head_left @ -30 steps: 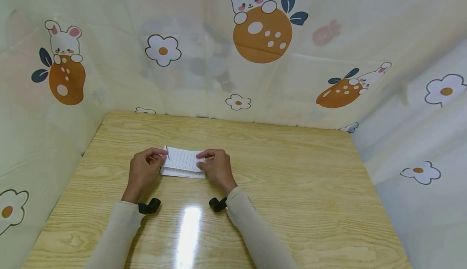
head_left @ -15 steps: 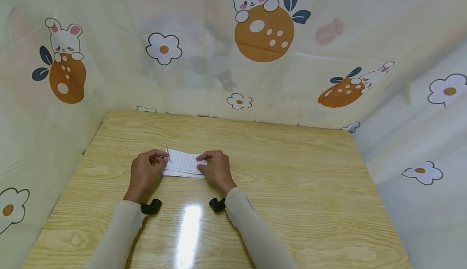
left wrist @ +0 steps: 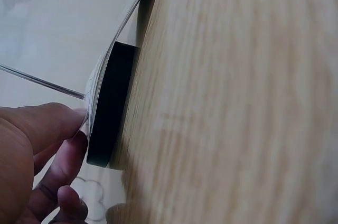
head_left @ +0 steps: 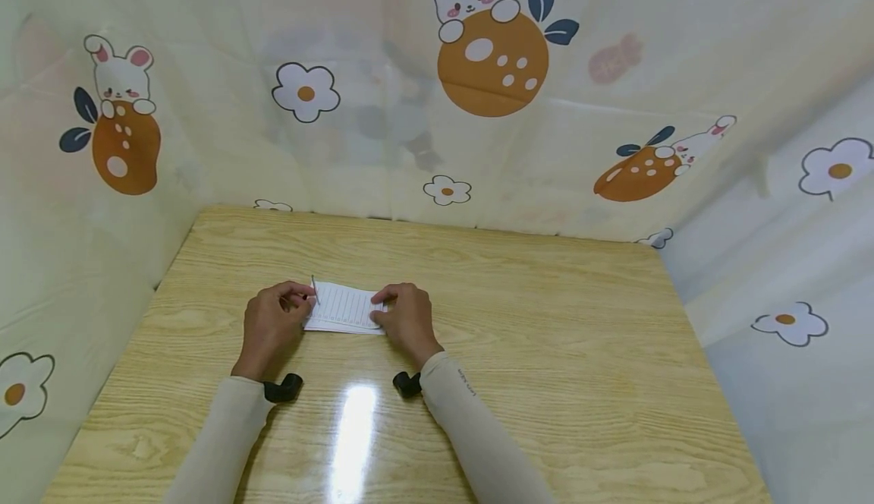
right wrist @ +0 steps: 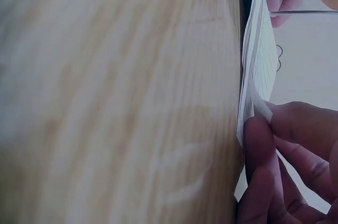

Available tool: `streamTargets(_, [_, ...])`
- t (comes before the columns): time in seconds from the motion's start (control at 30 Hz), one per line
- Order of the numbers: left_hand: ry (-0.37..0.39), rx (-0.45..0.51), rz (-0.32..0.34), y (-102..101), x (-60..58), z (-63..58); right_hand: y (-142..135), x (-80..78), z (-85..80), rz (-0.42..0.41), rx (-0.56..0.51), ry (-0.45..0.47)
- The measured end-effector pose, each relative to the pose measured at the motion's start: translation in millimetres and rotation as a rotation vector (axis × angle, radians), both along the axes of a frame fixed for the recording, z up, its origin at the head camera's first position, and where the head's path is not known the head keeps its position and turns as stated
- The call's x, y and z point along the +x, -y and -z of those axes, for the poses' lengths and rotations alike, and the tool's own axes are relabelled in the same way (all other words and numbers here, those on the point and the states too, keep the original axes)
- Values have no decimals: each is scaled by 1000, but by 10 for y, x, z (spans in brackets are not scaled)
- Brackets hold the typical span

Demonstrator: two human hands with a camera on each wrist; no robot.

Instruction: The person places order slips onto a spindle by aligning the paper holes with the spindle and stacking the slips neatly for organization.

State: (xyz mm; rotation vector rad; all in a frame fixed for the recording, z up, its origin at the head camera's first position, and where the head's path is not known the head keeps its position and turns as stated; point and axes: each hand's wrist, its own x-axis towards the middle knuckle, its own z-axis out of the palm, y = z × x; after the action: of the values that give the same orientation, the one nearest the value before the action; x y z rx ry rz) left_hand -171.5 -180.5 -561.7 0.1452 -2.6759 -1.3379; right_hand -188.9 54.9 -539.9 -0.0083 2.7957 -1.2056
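A small stack of lined paper sheets [head_left: 344,305] lies on a bill spike. Its thin metal rod [left wrist: 45,82] stands up through the sheets near their left end, and its black base [left wrist: 112,105] shows beneath them in the left wrist view. My left hand [head_left: 269,329] pinches the left edge of the paper beside the rod. At the other end, my right hand [head_left: 407,323] pinches the paper between thumb and index finger. In the right wrist view the upper sheets [right wrist: 264,60] bow slightly away from those below.
The wood-grain table [head_left: 546,352] extends around the paper. A printed curtain [head_left: 369,132] hangs along its back and both sides. Black wrist devices [head_left: 283,388] sit at both cuffs, and a bright reflection lies on the tabletop between the forearms.
The upper sheet has come down closer to the sheets below, so the gap at its front edge has narrowed. The right fingertips have shifted slightly right and down. The left hand has barely moved.
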Motion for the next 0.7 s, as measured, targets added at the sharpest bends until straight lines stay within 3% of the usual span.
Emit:
streamTargets(0.5, [11, -58, -47, 77, 67, -16, 6, 7, 9, -7, 28, -19])
streamTargets(0.7, [-28, -87, -54, 68, 128, -5, 6, 27, 25, -3, 45, -31])
